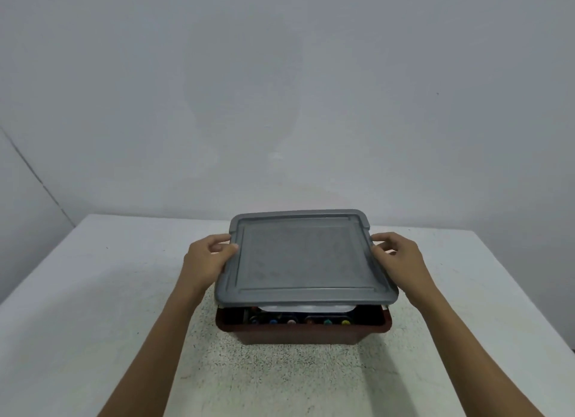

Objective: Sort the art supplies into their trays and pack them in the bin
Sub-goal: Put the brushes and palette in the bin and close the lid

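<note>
— What is the surface like?

— A white surface (93,292) with a speckled mat (264,370) on its near part. The dark red bin (298,334) stands on that mat, in the middle.

— Are the supplies packed?

— I judge so. Through the gap above the bin's near rim I see a row of coloured caps (291,322), and just above them the pale edge of a tray (308,308). Nothing loose lies on the surface. The gap is dark, so these are probably markers, but I cannot say for sure.

— So what is left?

— Only the closing, I think. The grey lid (301,258) hangs over the bin with its near edge clear of the rim, so it is not seated. Whether its far edge touches the bin is hidden. It has to come down square and be pressed on.

— And the hands?

— The left hand (207,261) grips the lid's left edge and the right hand (396,258) its right edge, both towards the far half. On each, the thumb lies on top of the rim and the fingers (381,237) curl round the edge, clamped on the lid. Neither hand seems to touch the bin.

— Beyond that?

— A bare grey wall (280,89).
</note>
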`<move>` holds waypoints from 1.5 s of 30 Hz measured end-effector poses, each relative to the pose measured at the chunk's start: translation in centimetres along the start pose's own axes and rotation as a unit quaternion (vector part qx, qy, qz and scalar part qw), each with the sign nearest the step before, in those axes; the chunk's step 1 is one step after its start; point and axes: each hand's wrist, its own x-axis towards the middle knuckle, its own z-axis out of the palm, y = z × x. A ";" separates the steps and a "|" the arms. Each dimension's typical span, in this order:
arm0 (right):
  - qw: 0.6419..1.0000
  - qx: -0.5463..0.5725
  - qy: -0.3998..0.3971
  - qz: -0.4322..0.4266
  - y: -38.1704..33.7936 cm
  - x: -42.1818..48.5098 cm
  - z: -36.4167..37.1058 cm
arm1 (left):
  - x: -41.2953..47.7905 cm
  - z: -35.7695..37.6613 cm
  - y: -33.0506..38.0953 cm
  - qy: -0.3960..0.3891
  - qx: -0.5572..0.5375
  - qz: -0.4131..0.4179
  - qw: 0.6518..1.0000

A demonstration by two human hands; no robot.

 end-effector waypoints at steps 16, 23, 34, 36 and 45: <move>0.964 -0.243 0.015 -0.103 2.4 -3.1 2.1 | -2.2 1.2 -2.2 0.028 0.317 0.101 0.942; 0.947 -0.295 0.039 -0.122 3.1 -3.9 2.7 | -2.9 2.6 -1.7 0.049 0.460 0.088 0.882; 0.997 -0.070 0.000 -0.024 3.5 -5.0 3.0 | -4.5 8.0 0.2 -0.140 0.490 0.229 0.829; 0.998 -0.065 0.007 -0.026 3.7 -5.2 3.2 | -4.2 9.8 0.4 -0.167 0.480 0.253 0.824; 0.999 -0.003 0.035 0.000 3.9 -6.4 3.2 | -2.2 15.6 1.5 -0.208 0.503 0.311 0.779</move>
